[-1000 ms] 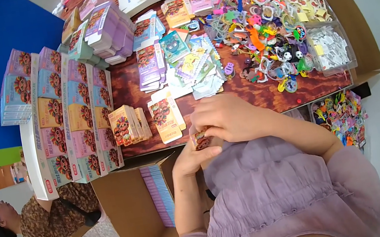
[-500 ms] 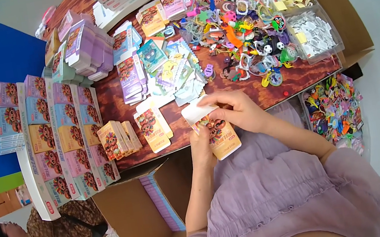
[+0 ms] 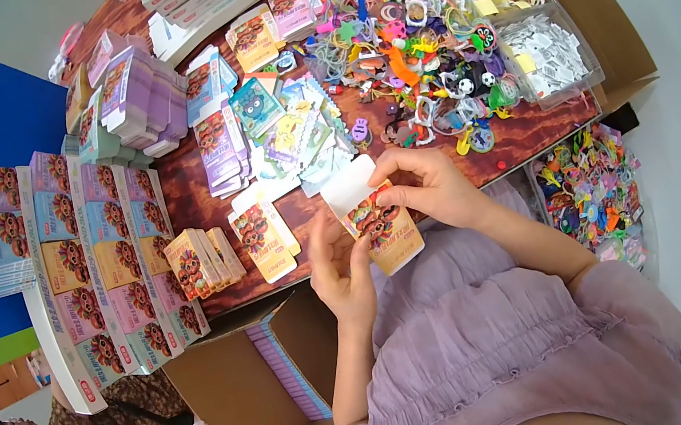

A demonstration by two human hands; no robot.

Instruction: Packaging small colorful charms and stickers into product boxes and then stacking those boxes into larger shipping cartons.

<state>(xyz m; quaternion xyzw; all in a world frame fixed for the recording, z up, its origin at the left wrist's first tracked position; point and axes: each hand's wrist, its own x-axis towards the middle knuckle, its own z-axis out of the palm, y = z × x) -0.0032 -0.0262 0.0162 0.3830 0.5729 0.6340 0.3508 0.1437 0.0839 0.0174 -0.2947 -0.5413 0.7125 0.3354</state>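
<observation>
Several rows of small printed boxes (image 3: 109,256) stand at your far left, and to the right of them, on the desk (image 3: 183,189), sits a short stack of small orange boxes (image 3: 192,264) with loose orange cartons (image 3: 263,242) just beside it. Next comes your left hand (image 3: 340,275), which has loosened over the last half second: its fingers are half open and off the card, with only the thumb seeming to touch the left edge of the held carton (image 3: 383,230). That carton is at the desk's near edge, its white flap (image 3: 349,182) still raised, so its top is not closed. Your right hand (image 3: 434,190) pinches its upper right side between thumb and fingers, and now appears to carry most of the hold. Farther right lies the heap of colourful trinkets (image 3: 415,65).
</observation>
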